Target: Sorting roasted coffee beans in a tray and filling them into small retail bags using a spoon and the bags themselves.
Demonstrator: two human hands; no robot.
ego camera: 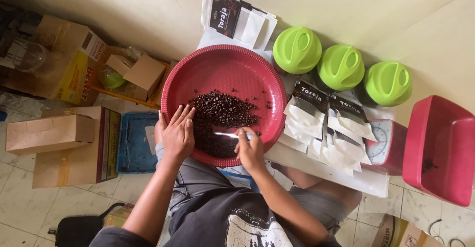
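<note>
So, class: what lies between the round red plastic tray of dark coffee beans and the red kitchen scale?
In the head view, a pile of white pouches with black labels fills the stretch between the round red plastic tray and the red kitchen scale.

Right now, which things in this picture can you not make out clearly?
All in the head view:
- Green-lidded jars: the lids hide their contents.
- Metal tool in the right hand: its handle is hidden in the fist.
- Scale: pouches cover part of its dial.
- Dark specks in the red bin: too small to identify.
</note>
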